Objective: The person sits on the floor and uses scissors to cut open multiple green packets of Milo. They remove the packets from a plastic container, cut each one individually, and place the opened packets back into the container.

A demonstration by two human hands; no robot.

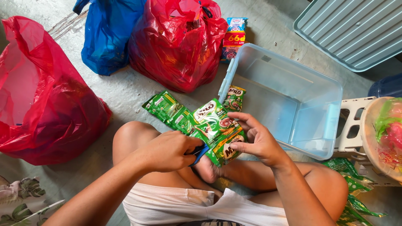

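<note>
The left hand (167, 150) grips blue-handled scissors (200, 153), fingers closed through the handles, blades at a strip of green sachets (197, 123). The right hand (257, 140) pinches the strip's end sachet, holding it taut over the lap — just beside the clear plastic bin (331, 104), where one sachet (233, 98) leans on the near wall.

green sachet strip (197, 121), red bags (178, 42), blue bag (104, 37), pale blue bin (331, 104)
</note>
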